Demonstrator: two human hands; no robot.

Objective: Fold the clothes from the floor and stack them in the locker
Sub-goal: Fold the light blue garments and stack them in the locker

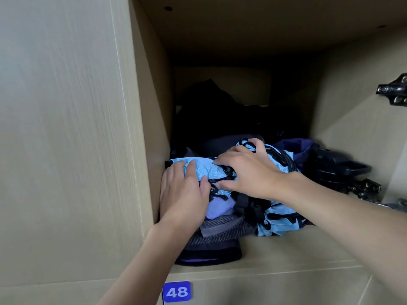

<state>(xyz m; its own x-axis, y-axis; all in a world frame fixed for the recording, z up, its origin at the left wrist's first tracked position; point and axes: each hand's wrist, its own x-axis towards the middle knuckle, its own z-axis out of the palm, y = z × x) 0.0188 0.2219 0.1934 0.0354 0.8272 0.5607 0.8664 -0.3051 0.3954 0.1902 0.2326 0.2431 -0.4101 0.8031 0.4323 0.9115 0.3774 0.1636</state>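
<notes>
Already well along, by the look of it. Inside the locker [152,106], at the lower centre of the frame, a stack of folded clothes [220,235]: dark and purple layers at the bottom, grey knit above, a lilac piece [220,208] over that, and on top a light blue garment [198,170] with black cords. Not quite settled yet, that top piece: bunched, with one part spilling down the right side of the pile onto the shelf.

Left hand [182,194] laid flat against the left end of the blue garment, fingers straight, pressing and gripping nothing. Right hand [248,170] spread over its middle, fingers splayed and slightly bent, pressing down rather than clearly clasping.

Probably the last tidying of this item, then. No view of the floor, so no telling whether more clothes wait there.

Behind the pile, toward the centre of the frame, a dark heap [215,111], too shadowed to identify. At the right edge, a metal hinge [394,90].

For writing, only a blue number plate [176,291] at the bottom centre, reading "48". No brand or label legible on any of the clothes.
</notes>
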